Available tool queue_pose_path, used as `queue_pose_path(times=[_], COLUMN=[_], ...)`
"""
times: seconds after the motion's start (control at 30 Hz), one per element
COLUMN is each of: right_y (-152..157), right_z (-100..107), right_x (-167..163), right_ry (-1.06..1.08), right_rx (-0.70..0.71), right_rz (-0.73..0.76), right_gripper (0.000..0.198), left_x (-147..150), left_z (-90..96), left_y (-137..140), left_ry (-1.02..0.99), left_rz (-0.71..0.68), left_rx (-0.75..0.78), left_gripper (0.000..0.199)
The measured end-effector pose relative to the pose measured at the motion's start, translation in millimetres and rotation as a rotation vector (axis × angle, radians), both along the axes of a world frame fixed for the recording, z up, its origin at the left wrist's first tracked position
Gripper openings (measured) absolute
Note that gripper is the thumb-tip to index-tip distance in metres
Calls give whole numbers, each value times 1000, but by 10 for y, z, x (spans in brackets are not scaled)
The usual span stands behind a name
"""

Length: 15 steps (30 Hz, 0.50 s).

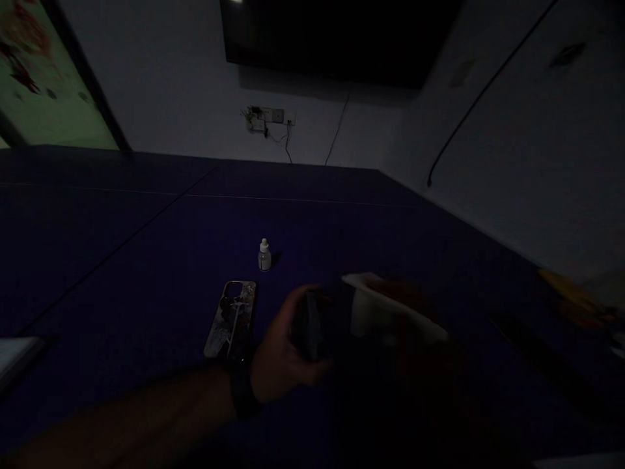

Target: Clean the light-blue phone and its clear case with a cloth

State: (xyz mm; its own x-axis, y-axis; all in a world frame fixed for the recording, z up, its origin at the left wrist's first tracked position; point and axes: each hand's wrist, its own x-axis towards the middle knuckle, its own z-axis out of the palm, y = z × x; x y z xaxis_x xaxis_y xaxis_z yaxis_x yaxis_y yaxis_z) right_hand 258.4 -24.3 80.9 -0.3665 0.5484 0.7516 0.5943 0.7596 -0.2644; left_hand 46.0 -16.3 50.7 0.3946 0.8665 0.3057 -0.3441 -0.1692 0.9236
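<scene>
Over the dark blue table [161, 241], the left hand [277, 358] has its fingers and thumb curled around a dark, flat-sided, slab-like object [311, 326], held right of a glossy, picture-printed phone case [232, 318]. A reddish-brown shape, apparently the right hand [415, 293], is by a pale, thin-edged sheet-like piece [378, 303]; shadow and blur hide its fingers, so I cannot tell how far open it is or whether it grips that piece.

Dropping the slab looks like the main risk: it is held by its edges, and a loosened thumb could let it slip. Poor light could cause a misjudged reach between the hands. The black wristband [243, 389] overlaps the case's near end in view, so a low forearm sweep might shove it into the small, white-capped bottle [264, 258], whose narrow upright form could tip easily.
</scene>
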Motion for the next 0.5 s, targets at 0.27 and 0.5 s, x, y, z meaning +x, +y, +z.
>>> queue_pose_path(times=[0.27, 0.5], right_y=[83, 43], right_z=[29, 58], right_x=[-195, -219], right_ry=[68, 6], right_rx=[7, -31], right_rz=[222, 403], right_gripper=[42, 44], left_x=[-52, -33], left_z=[-287, -237], left_y=[-58, 6], left_ry=[68, 185], left_rz=[-55, -121], left_rx=[60, 158], left_gripper=[91, 83])
